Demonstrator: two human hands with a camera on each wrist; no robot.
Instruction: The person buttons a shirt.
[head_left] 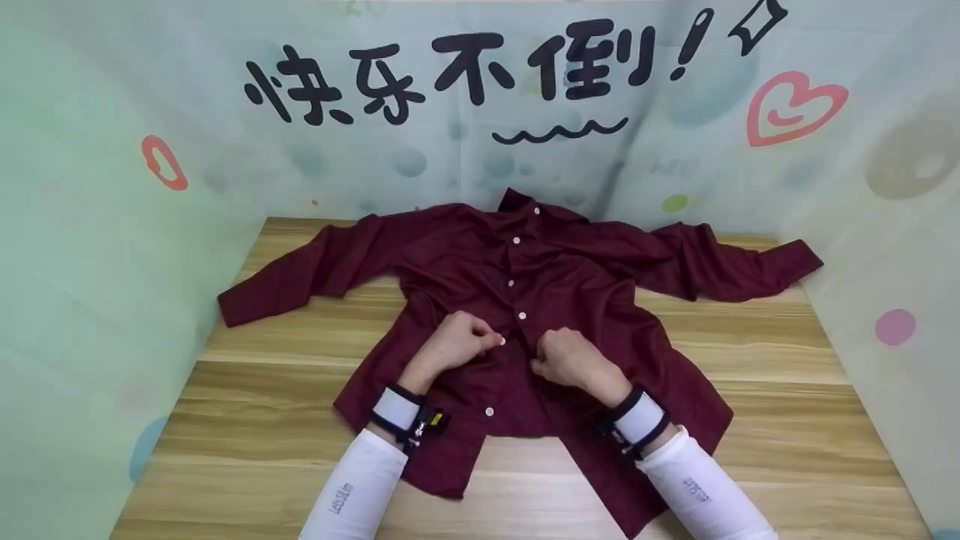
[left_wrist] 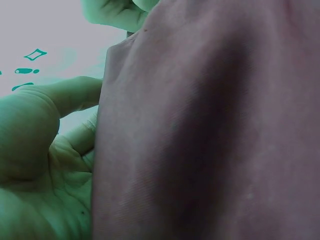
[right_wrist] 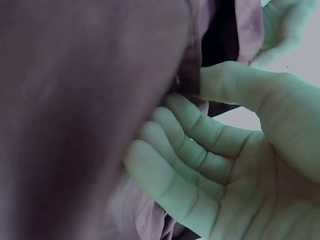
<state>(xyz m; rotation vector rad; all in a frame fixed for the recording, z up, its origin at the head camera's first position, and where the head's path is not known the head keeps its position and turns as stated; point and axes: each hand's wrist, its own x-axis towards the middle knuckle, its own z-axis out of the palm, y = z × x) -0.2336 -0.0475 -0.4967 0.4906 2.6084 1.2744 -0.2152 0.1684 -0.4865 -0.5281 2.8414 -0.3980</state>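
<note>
A dark red long-sleeved button shirt (head_left: 585,281) lies spread on the wooden table, collar away from me. White buttons run down its front; the upper ones look fastened, and the lower front parts into two flaps. My left hand (head_left: 455,343) pinches the left flap's edge beside a white button (head_left: 502,341). Opposite it, my right hand (head_left: 568,358) grips the edge of the right flap, fingers curled. Thumb and fingers of the right hand (right_wrist: 240,150) meet at the cloth edge in the right wrist view. Raised cloth (left_wrist: 165,130) hides the left fingertips in the left wrist view.
A lower white button (head_left: 490,412) sits on the left flap. The sleeves (head_left: 274,283) stretch out to both sides. Printed cloth walls (head_left: 450,165) stand behind and beside the wooden table (head_left: 247,420). Each wrist wears a strapped camera band (head_left: 397,409).
</note>
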